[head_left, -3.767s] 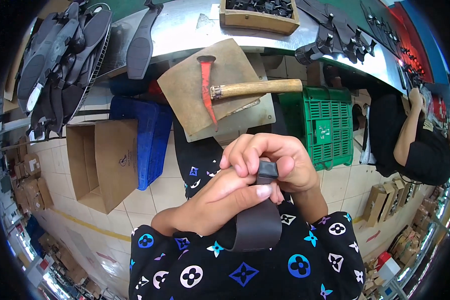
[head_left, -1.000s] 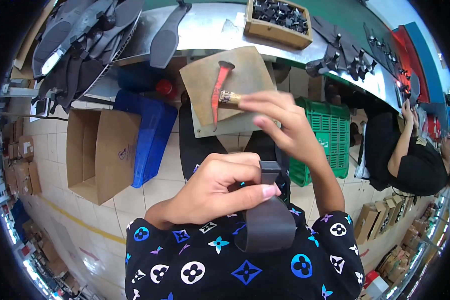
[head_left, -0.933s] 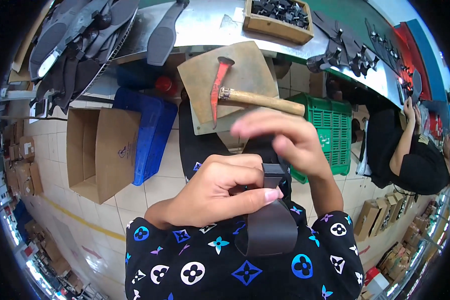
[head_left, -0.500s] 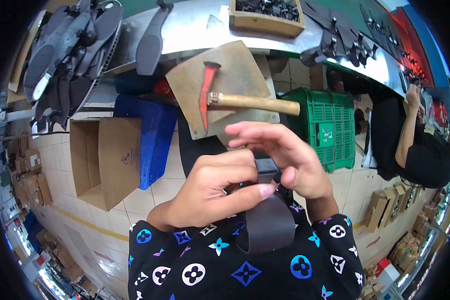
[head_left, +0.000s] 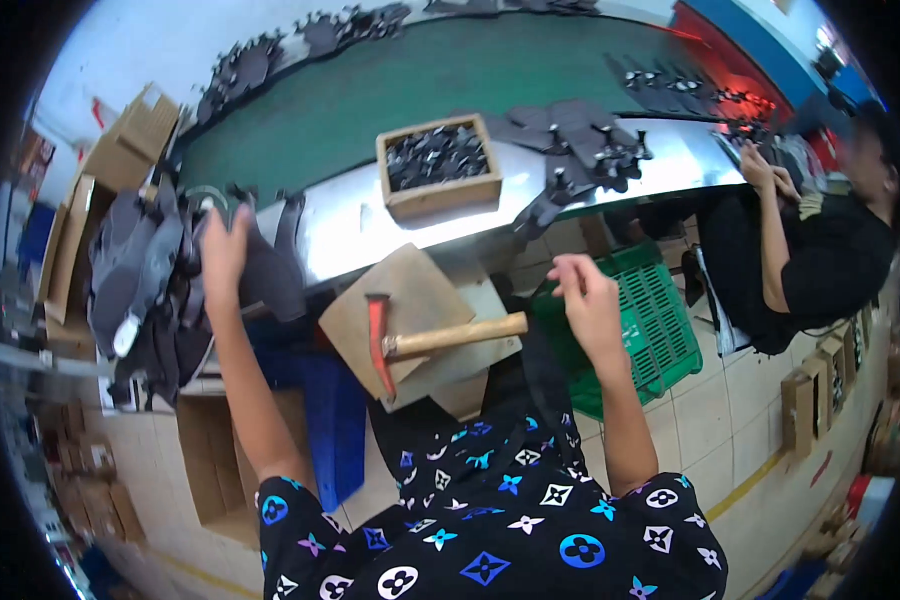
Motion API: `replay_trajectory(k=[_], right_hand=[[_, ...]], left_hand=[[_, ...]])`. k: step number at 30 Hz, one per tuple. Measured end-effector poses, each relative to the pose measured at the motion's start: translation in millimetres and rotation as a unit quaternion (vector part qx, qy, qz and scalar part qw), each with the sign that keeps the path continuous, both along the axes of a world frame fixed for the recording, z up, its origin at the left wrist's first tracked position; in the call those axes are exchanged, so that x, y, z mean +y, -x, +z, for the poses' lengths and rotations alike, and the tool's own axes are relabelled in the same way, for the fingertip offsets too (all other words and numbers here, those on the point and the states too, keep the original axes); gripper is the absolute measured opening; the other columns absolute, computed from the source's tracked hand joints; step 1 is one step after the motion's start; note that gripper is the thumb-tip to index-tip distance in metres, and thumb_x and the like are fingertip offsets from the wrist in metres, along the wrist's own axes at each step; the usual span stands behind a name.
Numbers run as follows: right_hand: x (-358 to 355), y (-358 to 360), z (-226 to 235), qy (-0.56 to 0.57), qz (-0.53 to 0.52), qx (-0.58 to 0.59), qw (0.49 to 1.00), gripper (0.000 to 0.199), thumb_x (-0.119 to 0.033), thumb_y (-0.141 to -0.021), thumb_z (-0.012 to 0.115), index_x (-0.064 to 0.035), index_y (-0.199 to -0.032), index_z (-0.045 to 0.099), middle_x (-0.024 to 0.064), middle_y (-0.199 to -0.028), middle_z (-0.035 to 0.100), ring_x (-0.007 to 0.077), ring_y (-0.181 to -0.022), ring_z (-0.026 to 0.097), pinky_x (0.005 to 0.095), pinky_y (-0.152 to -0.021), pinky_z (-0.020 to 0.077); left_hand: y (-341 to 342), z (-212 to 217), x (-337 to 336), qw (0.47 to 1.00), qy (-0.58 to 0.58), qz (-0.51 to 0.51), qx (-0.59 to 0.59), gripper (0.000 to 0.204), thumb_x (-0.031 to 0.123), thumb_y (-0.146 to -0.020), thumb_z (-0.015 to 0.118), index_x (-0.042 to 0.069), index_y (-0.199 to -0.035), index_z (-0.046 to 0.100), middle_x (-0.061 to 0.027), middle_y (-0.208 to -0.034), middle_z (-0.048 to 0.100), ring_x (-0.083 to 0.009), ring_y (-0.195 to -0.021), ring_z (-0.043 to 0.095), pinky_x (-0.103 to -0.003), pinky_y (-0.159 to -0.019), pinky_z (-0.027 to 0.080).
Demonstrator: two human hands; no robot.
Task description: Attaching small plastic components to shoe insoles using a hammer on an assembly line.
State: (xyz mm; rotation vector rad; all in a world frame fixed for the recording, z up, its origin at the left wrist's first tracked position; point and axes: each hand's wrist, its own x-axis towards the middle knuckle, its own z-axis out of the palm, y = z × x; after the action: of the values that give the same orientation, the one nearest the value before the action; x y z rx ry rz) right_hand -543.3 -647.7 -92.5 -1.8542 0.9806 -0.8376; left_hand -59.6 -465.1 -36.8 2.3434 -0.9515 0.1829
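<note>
My left hand (head_left: 225, 245) reaches out to the left, over a pile of dark shoe parts (head_left: 120, 270) at the bench's end. Its thumb and fingers stand apart. Just right of it lies a dark sole piece (head_left: 273, 280), close to or touching the hand. My right hand (head_left: 590, 305) is raised above the green crate, fingers loosely bent, with nothing seen in it. Between my arms, a hammer (head_left: 450, 338) with a red head and wooden handle rests on a worn tan board (head_left: 410, 275). No strap shows in either hand.
A wooden box of small black buckle-like parts (head_left: 440, 200) stands on the metal bench edge (head_left: 345, 235). Dark strapped pieces (head_left: 570, 145) lie right of it. Below are a green crate (head_left: 650, 325), blue bin (head_left: 332, 430) and cardboard box (head_left: 210, 460). A co-worker (head_left: 810, 240) sits at right.
My hands have parted from the dark strap loop held at my lap. The left went to the pile, the right toward the crate. The view has shifted and shows more bench.
</note>
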Motion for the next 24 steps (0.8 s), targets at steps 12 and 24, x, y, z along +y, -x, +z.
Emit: replay_trajectory(k=[12, 24], right_hand=[[-267.5, -25.9, 25.5, 0.265, -0.124, 0.313, 0.904, 0.041, -0.031, -0.089, 0.070, 0.0026, -0.110, 0.061, 0.0239, -0.109, 0.064, 0.0421, -0.102, 0.063, 0.0496, -0.086, 0.0535], [-160.7, -143.0, 112.1, 0.361, -0.128, 0.191, 0.904, 0.021, -0.019, -0.088, 0.070, -0.0032, -0.099, 0.060, 0.0163, -0.099, 0.064, 0.0364, -0.087, 0.068, 0.0457, -0.074, 0.0564]], left_hand=[[76.9, -80.1, 2.4, 0.987, -0.134, -0.072, 0.054, 0.057, 0.037, -0.093, 0.064, -0.005, -0.131, 0.056, -0.0352, -0.149, 0.038, -0.0478, -0.141, 0.035, -0.049, -0.115, 0.031], [257.9, 59.3, -32.8, 0.948, -0.030, -0.314, -0.042, 0.053, 0.025, -0.094, 0.066, -0.002, -0.137, 0.051, -0.0239, -0.155, 0.036, -0.0415, -0.146, 0.030, -0.053, -0.118, 0.026]])
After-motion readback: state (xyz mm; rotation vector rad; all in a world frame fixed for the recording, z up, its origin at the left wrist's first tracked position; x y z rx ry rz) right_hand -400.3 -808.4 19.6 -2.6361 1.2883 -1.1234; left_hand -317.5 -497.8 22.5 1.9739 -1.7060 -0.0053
